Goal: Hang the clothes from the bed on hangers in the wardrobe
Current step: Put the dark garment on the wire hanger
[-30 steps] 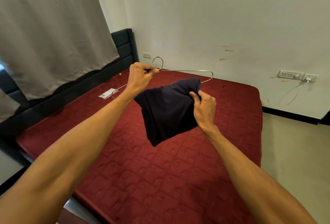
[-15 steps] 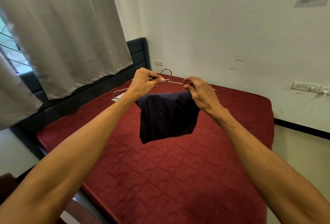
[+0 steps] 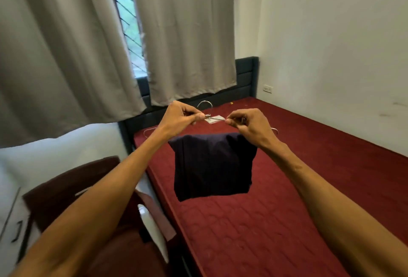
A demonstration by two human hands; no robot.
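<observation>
No readable text anywhere

Grey curtains (image 3: pixel 187 33) hang at twelve o'clock, with a barred window (image 3: pixel 129 22) showing between them. A wall socket (image 3: pixel 267 88) sits at two o'clock and a brown chair (image 3: pixel 66 188) at eight.

Grips: two were seen, left grip (image 3: pixel 181 117) and right grip (image 3: pixel 247 124)
Hanger (image 3: pixel 217 118): one
Dark garment (image 3: pixel 212 166): one
Curtains (image 3: pixel 187 33): two
Bed (image 3: pixel 309 166): one

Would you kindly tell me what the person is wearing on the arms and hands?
The left arm and right arm are bare to the frame edge, with no sleeve in view. The left hand and right hand show no glove, ring, watch or band.
</observation>
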